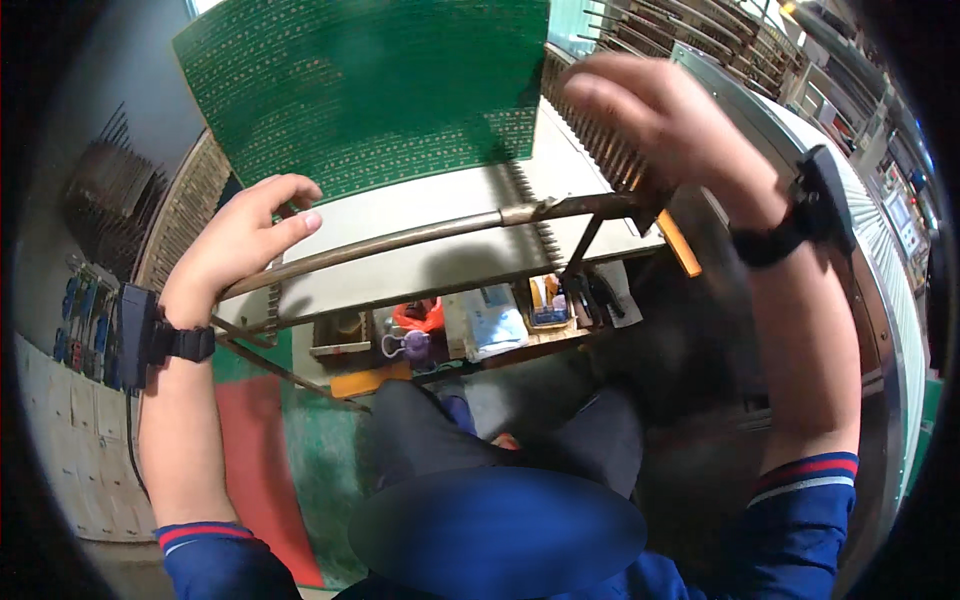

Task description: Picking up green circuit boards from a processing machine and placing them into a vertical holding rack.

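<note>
A large green circuit board panel (370, 90) stands upright in a rack, with rows of pale markings along its surface. My left hand (245, 235) is beside the panel's lower left corner, over the left end of a metal bar (390, 244). Its fingers are curved, with a gap between thumb and forefinger and nothing held there. To the right of the panel, my right hand (660, 115) is raised above the rack's right comb of pins (605, 145). Its fingers stretch leftward, slightly blurred, and no object shows in them. Both wrists wear black strapped devices.
Beneath the bar runs a white shelf (400, 215). A lower shelf carries a red bag (420, 315), a purple cup (410, 346), a blue-and-white packet (495, 322) and a small tray (340, 335). Orange pieces (370, 380) sit at the frame's lower corners. More pin racks (700, 35) stand at upper right.
</note>
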`<state>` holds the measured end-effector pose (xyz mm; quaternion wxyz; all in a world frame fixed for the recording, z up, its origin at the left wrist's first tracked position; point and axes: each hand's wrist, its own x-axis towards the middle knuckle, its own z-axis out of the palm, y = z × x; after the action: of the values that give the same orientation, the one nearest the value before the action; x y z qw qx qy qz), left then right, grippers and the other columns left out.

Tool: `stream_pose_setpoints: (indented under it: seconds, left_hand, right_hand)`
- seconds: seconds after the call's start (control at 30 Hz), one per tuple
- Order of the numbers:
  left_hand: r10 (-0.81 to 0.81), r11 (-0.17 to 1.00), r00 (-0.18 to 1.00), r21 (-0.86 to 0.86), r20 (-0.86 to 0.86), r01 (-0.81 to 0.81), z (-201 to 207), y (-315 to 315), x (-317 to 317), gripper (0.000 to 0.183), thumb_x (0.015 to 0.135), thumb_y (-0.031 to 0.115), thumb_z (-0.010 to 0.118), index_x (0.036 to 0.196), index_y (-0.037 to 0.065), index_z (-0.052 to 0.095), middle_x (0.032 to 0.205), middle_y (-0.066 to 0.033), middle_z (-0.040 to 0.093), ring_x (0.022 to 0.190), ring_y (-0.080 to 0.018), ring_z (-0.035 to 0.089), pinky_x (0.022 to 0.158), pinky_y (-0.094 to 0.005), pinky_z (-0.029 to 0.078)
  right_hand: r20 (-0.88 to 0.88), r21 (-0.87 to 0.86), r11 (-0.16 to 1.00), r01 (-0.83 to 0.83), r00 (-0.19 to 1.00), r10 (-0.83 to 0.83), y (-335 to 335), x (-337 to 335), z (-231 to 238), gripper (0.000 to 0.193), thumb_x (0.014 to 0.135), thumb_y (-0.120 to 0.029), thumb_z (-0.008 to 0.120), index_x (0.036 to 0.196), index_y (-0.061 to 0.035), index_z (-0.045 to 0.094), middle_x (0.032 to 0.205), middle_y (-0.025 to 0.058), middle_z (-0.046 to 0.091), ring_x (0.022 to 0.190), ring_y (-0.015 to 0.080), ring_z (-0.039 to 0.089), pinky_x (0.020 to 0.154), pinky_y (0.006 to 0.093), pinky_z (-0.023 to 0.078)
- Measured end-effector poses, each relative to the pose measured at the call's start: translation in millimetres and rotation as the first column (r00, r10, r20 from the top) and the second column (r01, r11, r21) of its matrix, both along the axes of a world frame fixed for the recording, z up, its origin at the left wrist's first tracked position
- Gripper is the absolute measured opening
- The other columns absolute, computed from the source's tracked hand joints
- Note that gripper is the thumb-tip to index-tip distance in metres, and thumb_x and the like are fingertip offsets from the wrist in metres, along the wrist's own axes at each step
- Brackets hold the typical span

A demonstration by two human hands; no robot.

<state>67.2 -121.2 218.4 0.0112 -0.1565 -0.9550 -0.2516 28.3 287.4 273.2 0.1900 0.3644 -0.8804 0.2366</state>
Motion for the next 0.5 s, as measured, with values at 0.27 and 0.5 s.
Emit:
stream_pose_setpoints:
  seconds: [0.27, 0.5]
  left_hand:
    - [-0.108, 0.992, 0.989, -0.081, -0.099, 0.100, -1, -5, -11, 0.034, 0.097, 0.025, 0.068, 0.121, 0.002, 0.063, 0.110, -0.0113, 0.065, 0.098, -0.0186, 0.062, 0.084, -0.0344, 0.053]
    - [-0.085, 0.993, 0.996, -0.085, -0.040, 0.081, 1, -1, -9, 0.035, 0.096, 0.024, 0.068, 0.122, 0.001, 0.062, 0.112, -0.0121, 0.065, 0.095, -0.0199, 0.064, 0.082, -0.0354, 0.054]
  right_hand:
    - [-0.042, 0.129, 0.969, 0.213, 0.977, -0.209, 36, -87, -33, 0.049, 0.104, -0.043, 0.058, 0.127, -0.0008, 0.065, 0.127, 0.0222, 0.063, 0.121, 0.0343, 0.061, 0.103, 0.0401, 0.048]
    - [0.048, 0.051, 0.984, 0.173, 0.983, -0.175, 35, -88, -32, 0.046, 0.103, -0.040, 0.060, 0.126, -0.0006, 0.066, 0.125, 0.0199, 0.064, 0.119, 0.0317, 0.062, 0.103, 0.0396, 0.048]
